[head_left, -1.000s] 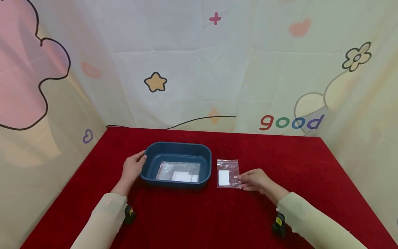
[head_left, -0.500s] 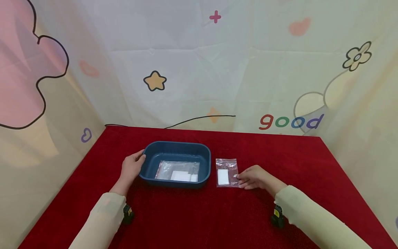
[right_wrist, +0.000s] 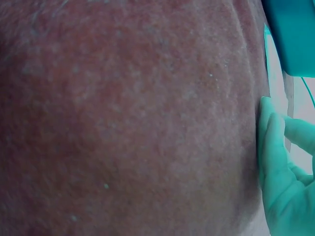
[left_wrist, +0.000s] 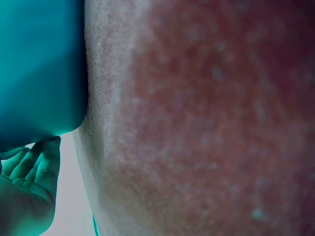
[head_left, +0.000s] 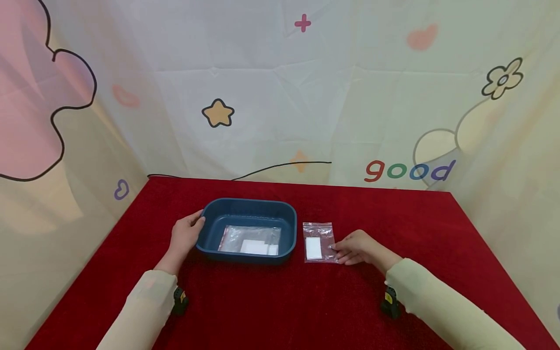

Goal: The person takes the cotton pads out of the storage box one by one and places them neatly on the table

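Beyond both grips, we see a printed fabric backdrop (head_left: 280,92) rising behind the red surface (head_left: 280,306), on which everything else lies. Pale sleeves cover both forearms behind the grips: a left sleeve (head_left: 142,304) and a right sleeve (head_left: 442,296).

Just right of the left grip (head_left: 185,236) stands the blue rectangular basin (head_left: 251,209). We find that grip clamped on the basin's left end, with the thumb at the rim and the other fingers against the outer wall. Inside the basin, a short way from the left grip, lies a clear plastic bag (head_left: 235,235) holding white pieces (head_left: 253,247).

On the far side of the basin from the left grip, near the basin but apart from it, the small clear zip bag (head_left: 326,233) lies on the surface. The right grip (head_left: 359,248) is pinched together on its right edge, toward the lower corner. Left of those fingertips, inside the zip bag, we see a white rectangle (head_left: 313,248).

Only the head view shows us both bags' contents. The left wrist view gives us fingers (left_wrist: 47,169) bent against the basin, which the head view hides; the right wrist view shows the thumb meeting the fingers from the side. A blurred reddish expanse (left_wrist: 211,98) fills most of both wrist views; we cannot tell what it is.
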Demonstrator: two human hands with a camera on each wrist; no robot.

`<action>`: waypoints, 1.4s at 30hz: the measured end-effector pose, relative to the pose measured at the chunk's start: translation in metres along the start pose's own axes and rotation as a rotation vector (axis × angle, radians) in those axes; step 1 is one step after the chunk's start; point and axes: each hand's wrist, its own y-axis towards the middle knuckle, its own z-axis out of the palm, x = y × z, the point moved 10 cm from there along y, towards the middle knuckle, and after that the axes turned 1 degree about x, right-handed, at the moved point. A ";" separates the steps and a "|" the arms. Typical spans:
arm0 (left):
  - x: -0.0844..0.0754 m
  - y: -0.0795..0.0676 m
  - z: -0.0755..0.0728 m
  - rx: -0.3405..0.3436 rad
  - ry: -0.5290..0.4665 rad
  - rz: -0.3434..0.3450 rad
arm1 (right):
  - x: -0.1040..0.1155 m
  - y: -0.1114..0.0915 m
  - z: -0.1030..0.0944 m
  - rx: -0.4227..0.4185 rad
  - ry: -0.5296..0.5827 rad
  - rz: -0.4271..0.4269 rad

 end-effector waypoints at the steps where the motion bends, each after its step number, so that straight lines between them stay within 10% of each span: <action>1: 0.000 0.000 0.000 0.001 0.000 0.000 | 0.001 0.000 0.000 0.000 -0.005 -0.001; 42: -0.001 -0.001 0.000 -0.006 -0.003 0.007 | 0.062 -0.016 -0.018 0.070 -0.100 -0.284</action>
